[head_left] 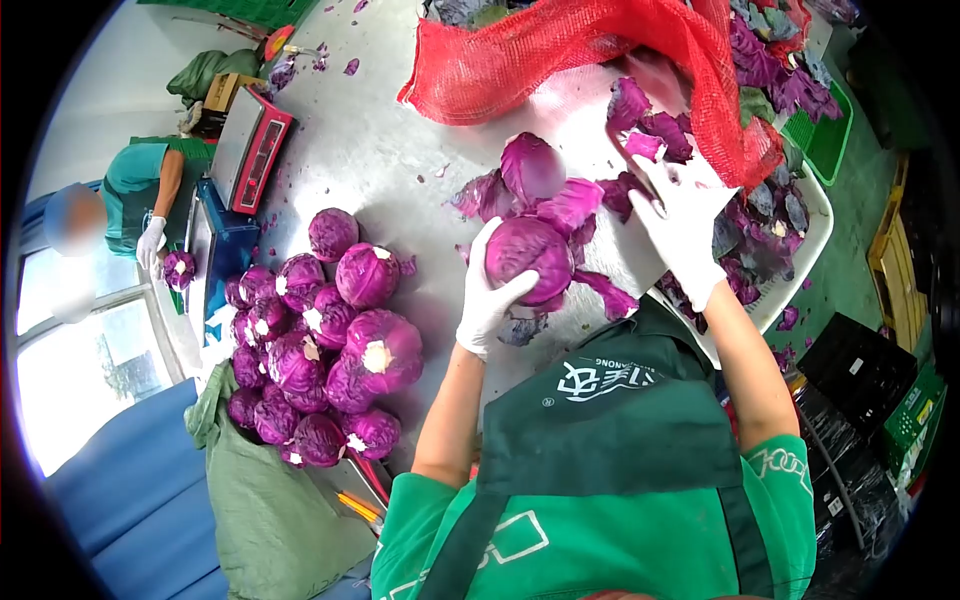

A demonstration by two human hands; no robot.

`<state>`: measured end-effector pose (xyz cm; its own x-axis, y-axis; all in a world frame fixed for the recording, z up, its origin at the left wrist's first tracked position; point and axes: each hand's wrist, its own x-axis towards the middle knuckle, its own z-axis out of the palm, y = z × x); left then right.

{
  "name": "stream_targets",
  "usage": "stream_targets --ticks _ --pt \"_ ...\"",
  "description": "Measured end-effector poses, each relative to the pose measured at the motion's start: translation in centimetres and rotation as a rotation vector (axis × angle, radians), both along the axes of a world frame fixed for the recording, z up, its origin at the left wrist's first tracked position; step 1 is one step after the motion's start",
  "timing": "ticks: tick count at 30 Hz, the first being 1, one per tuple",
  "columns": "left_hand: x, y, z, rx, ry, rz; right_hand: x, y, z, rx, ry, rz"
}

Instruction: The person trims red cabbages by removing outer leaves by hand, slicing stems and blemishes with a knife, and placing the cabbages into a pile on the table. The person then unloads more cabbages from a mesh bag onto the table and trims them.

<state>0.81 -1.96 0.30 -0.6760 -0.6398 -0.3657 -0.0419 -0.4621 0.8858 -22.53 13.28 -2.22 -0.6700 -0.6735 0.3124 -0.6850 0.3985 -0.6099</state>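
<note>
My left hand, in a white glove, is wrapped around the side of a purple cabbage over the metal table. Loose purple leaves lie around and under this cabbage. My right hand, also gloved in white, is to its right with fingers stretched out and apart. Close to those fingertips are torn cabbage leaves. Another purple cabbage sits just beyond the one in my left hand.
A pile of purple cabbages stands at the left. Red mesh netting crosses the far side. At right is a white tub of leaves. A co-worker stands by a scale. A green sack hangs at the near left.
</note>
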Motion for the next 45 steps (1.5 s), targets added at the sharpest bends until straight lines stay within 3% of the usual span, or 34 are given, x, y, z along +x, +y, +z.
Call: stream_targets --ticks 1,2,4,6,7,8,10,11,12,14,17,18,19,20,25,26,31,38,41,44,45 --pt "-0.7 -0.3 0.8 -0.361 -0.126 -0.15 0.9 -0.2 2.6 0.056 -0.026 0.03" --pt "-1.5 -0.5 1.0 -0.722 -0.246 -0.302 2.0 -0.3 2.7 0.003 -0.252 0.119" --pt "-2.8 -0.2 0.6 -0.921 -0.241 -0.378 3.5 -1.2 3.9 -0.019 -0.345 0.308" --pt "-3.6 0.1 0.6 -1.14 -0.171 -0.45 4.0 -1.5 2.3 0.104 -0.128 0.306" --pt "-3.7 0.5 -0.4 -1.144 -0.109 -0.381 4.1 -2.0 0.9 -0.067 -0.097 0.269" --pt "-3.9 1.1 -1.2 -1.193 -0.07 -0.226 3.9 -1.5 0.3 -0.07 -0.098 0.266" --pt "-3.9 3.9 -2.0 -0.631 -0.025 0.039 3.3 -1.0 0.7 0.061 -0.122 0.202" --pt "-3.2 4.2 -3.2 -0.746 -0.181 -0.019 3.2 -0.9 0.0 0.052 -0.253 0.214" --pt "-4.0 5.2 -1.9 -0.457 -0.067 -0.091 3.7 -0.6 -0.5 0.052 -0.257 0.212" --pt "-4.0 5.1 -3.1 -0.632 -0.107 -0.111 4.3 0.0 -1.3 -0.145 -0.341 0.121" --pt "-4.8 4.3 -2.0 -0.946 -0.267 -0.255 4.3 1.8 -1.6 -0.072 -0.392 0.06" --pt "-5.2 4.4 -1.5 -0.946 -0.257 -0.268 4.4 2.4 -1.4 -0.02 -0.38 -0.009" --pt "-5.8 4.7 -0.8 -1.024 -0.322 -0.27 4.7 3.1 -1.3 -0.03 -0.339 -0.049" --pt "-6.1 4.9 -0.5 -1.102 -0.387 -0.271 4.8 4.0 -2.1 -0.106 -0.063 0.016" --pt "-6.7 5.6 -0.8 -1.224 -0.393 -0.286 7.4 5.2 3.7 0.335 -0.206 0.067" --pt "-6.8 5.7 -0.9 -1.228 -0.389 -0.298 8.0 5.3 3.5 0.259 -0.172 0.077" --pt "-8.0 6.5 -0.7 -1.267 -0.453 -0.272 7.4 4.0 3.8 0.377 -0.262 0.019" --pt "-9.3 7.5 -0.3 -1.365 -0.591 -0.218 6.6 2.2 1.1 0.298 -0.155 -0.079" --pt "-9.3 7.3 0.0 -1.385 -0.59 -0.238 4.1 3.3 -0.7 0.267 0.13 0.067" --pt "-8.7 6.7 0.3 -1.334 -0.551 -0.323 2.0 3.8 0.2 0.272 -0.004 0.177" --pt "-8.5 6.5 -0.1 -1.309 -0.517 -0.312 1.8 3.7 0.1 0.252 -0.097 0.1"
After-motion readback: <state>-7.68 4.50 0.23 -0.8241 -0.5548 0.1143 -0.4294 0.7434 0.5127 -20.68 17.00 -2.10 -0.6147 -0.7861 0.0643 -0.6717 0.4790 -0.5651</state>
